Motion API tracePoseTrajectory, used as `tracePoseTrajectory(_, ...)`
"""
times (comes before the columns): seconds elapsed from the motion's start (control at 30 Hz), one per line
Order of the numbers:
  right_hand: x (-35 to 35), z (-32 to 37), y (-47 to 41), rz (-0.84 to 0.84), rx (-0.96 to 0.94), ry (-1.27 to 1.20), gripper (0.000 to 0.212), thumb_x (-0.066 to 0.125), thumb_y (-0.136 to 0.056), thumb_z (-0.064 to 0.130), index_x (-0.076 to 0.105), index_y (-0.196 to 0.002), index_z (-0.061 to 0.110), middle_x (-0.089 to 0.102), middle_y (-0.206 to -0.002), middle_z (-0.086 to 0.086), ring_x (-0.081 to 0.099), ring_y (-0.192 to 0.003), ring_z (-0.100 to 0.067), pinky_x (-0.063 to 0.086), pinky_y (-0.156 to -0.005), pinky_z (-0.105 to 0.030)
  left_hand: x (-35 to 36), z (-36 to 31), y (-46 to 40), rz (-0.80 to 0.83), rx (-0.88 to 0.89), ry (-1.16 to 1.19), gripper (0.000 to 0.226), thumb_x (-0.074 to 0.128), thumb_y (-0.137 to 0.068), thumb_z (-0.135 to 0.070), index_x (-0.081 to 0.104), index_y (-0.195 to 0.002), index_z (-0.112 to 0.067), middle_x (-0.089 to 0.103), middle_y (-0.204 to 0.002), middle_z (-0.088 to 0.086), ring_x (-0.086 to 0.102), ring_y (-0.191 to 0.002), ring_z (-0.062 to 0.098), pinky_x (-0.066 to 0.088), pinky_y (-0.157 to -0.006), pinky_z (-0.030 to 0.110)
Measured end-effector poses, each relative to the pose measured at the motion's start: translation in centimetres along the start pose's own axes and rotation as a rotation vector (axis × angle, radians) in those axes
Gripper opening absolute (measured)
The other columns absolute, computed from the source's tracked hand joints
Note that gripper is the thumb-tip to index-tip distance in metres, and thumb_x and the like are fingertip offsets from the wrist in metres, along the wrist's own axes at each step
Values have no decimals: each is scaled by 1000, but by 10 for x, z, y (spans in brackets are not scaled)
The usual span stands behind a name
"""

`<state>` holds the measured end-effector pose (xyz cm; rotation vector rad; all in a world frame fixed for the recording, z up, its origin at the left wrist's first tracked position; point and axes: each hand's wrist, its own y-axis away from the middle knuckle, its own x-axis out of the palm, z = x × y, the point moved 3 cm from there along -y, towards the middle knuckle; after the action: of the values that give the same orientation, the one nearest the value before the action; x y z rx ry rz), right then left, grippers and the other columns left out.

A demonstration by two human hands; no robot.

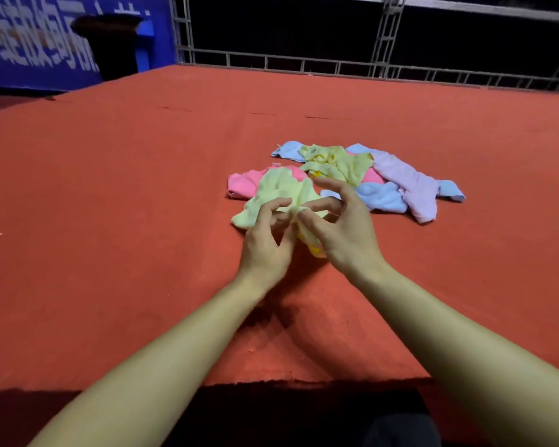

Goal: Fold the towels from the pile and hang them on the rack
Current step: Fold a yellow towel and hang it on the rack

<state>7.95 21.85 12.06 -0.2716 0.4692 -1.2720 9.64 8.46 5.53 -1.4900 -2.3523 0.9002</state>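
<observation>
At frame centre, a crumpled yellow towel (279, 193) is pinched by left hand (267, 243) and right hand (344, 233); bunched edges could be misfolded.

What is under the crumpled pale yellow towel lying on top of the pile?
Under the crumpled pale yellow towel lie a pink towel, a light blue towel and a lilac towel, each sticking out at its edges. How far they overlap beneath it is covered.
</observation>
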Motion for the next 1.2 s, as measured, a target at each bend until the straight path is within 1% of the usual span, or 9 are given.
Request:
tracePoseTrajectory(0.13,-19,12,12,-35,-81,47,43,71,-85,4,56,-121,20,69,-94,13,67,-83,-12,47,-65,-22,-19,-26,-7,34,-4,41,26,55,-85,-27,53,-110,-35,63,-99,-13,61,-86,9,49,-80,29)
tracePoseTrajectory(0.23,-31,16,22,-5,-93,67,43,70,-86,1,55,-121,20,65,-97,18,65,-86,-5,44,-64,-19,-31,-54,-7,187,-6,100,25,55,-81,-27,53,-106,-28,57,-89,-3,52,-74,9,44,-68,22)
tracePoseTrajectory(0.4,-47,24,32,109,-132,229,46,73,-85,8,54,-126,18,69,-87,11,52,-59,0,37,-62,-12,-51,-87,-4,522,-111,-106,41,71,-71,-42,59,-109,-31,52,-66,-9,48,-62,6,38,-58,19)
tracePoseTrajectory(0.47,-48,26,36,168,-146,302,46,73,-85,11,54,-125,21,70,-85,10,53,-62,0,38,-64,-13,-60,-90,-1,610,-165,-179,47,79,-76,-32,58,-118,-28,56,-65,-8,50,-61,6,38,-57,19)
tracePoseTrajectory(0.57,-44,22,42,274,-121,362,46,76,-84,17,53,-123,27,69,-80,10,60,-70,0,38,-64,-16,-72,-92,2,569,-223,-125,41,75,-85,-13,58,-121,-21,66,-68,-8,57,-65,3,42,-62,14)
tracePoseTrajectory(0.63,-40,16,46,355,-59,337,45,76,-84,24,53,-124,27,64,-69,15,56,-62,0,36,-60,-15,-77,-91,5,523,-256,-27,38,72,-86,-7,59,-119,-19,67,-72,-6,59,-68,2,43,-66,12)
tracePoseTrajectory(0.8,-50,10,52,524,29,275,55,75,-86,32,48,-134,35,45,-69,11,40,-59,-6,31,-53,-13,-85,-87,7,438,-293,117,42,74,-80,-14,61,-119,-16,67,-75,-3,62,-73,8,47,-73,17)
tracePoseTrajectory(1.0,-68,11,48,445,23,148,60,69,-91,16,41,-142,32,59,-77,11,52,-72,-8,38,-61,-14,-91,-70,2,419,-228,-119,40,78,-79,-3,63,-109,-25,67,-69,-7,59,-66,5,43,-63,20)
tracePoseTrajectory(1.2,-80,28,41,287,-18,50,54,69,-89,7,49,-131,36,71,-80,5,62,-78,-9,46,-72,-23,-105,-59,-1,504,-66,-466,56,80,-55,-66,60,-100,-40,44,-51,-9,32,-51,9,29,-51,25)
